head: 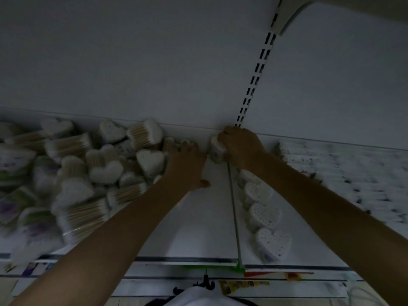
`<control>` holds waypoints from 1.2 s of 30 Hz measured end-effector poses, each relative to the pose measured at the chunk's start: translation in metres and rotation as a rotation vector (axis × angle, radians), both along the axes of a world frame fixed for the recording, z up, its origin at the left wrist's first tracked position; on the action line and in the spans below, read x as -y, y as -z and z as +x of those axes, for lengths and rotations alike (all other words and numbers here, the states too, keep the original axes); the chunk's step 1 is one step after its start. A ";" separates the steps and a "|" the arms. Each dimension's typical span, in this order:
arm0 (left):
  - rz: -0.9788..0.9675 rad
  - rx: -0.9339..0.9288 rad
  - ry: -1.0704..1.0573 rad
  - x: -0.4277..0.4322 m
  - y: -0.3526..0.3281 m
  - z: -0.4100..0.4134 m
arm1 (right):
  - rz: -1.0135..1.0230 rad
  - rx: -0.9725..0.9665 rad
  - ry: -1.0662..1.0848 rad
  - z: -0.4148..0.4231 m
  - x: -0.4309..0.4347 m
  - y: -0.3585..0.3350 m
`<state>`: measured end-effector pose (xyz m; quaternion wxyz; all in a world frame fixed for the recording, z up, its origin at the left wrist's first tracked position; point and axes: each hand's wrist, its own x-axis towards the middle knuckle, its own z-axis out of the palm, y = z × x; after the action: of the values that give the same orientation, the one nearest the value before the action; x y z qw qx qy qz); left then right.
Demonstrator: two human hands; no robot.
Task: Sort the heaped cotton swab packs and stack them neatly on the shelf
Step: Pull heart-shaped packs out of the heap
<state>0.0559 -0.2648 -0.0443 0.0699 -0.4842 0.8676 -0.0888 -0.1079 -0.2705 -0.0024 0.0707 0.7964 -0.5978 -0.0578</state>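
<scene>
A heap of heart-shaped cotton swab packs point(88, 168) covers the left half of the white shelf point(198, 217). My right hand point(240, 146) grips one heart pack point(216, 149) at the back of the shelf, beside the slotted upright. My left hand point(187, 166) lies palm down at the heap's right edge, fingers reaching in among the packs; what the fingertips hold is hidden. A neat row of heart packs point(265, 217) runs from back to front just right of the thin divider rod point(234, 213).
A slotted upright point(254, 85) rises from the shelf's back wall. White rectangular packs point(344, 180) fill the shelf at the right. A shelf bracket point(291, 16) sits at the top right. Price-label strips point(242, 283) run along the front edge below.
</scene>
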 end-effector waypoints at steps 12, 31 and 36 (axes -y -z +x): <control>-0.005 -0.434 0.088 0.008 -0.014 0.029 | -0.191 0.449 -0.046 -0.008 -0.009 0.009; 0.408 -1.695 -0.200 -0.058 0.023 -0.008 | 0.148 0.683 -0.331 -0.018 -0.050 0.002; 0.454 -1.643 -0.187 -0.066 0.039 -0.026 | -0.053 0.413 -0.418 -0.019 -0.052 0.011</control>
<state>0.0294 -0.1984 -0.0834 -0.4785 -0.4386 0.5964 0.4722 -0.1270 -0.2189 -0.0132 -0.0214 0.8951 -0.4238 0.1372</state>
